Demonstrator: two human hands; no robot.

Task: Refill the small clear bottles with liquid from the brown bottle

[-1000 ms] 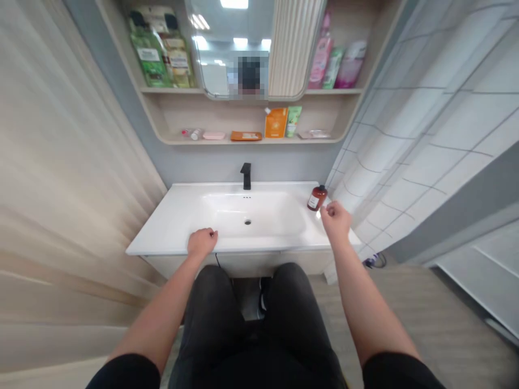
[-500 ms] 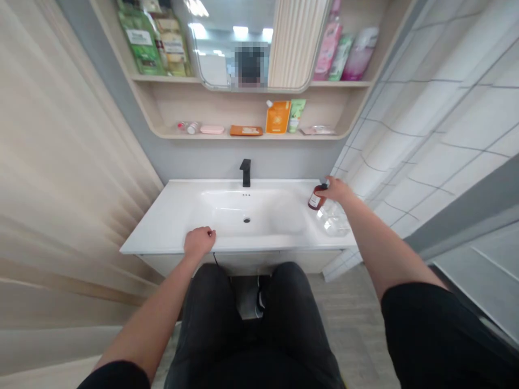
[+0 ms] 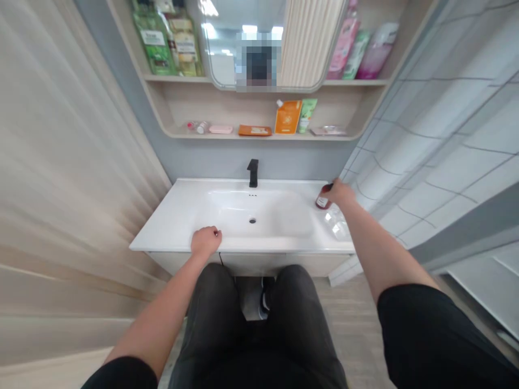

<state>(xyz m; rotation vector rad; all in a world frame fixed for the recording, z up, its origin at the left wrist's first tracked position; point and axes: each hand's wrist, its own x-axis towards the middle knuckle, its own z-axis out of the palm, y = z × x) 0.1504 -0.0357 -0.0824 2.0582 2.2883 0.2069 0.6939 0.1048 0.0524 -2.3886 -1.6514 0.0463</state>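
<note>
My right hand (image 3: 342, 193) is at the back right corner of the white washbasin counter, its fingers closed around the upper part of a brown bottle (image 3: 323, 200) with a pale label. The bottle stands nearly upright, and its dark top is partly hidden by my fingers. Just in front of it lies a clear plastic container (image 3: 337, 223), partly covered by my forearm. My left hand (image 3: 206, 241) is curled into a loose fist on the front rim of the washbasin (image 3: 267, 241), with nothing visible in it.
A black faucet (image 3: 253, 174) rises behind the basin. Above hangs a shelf unit (image 3: 259, 137) with an orange pouch (image 3: 288, 117), a green tube (image 3: 307, 115), a pink bar (image 3: 221, 129) and several bottles around a mirror (image 3: 243, 32). A tiled wall (image 3: 438, 146) borders the right, a curtain (image 3: 81, 162) the left.
My right hand's fingers have drawn in around the top of the brown bottle. The view has shifted slightly; my left hand stays in place on the rim.
</note>
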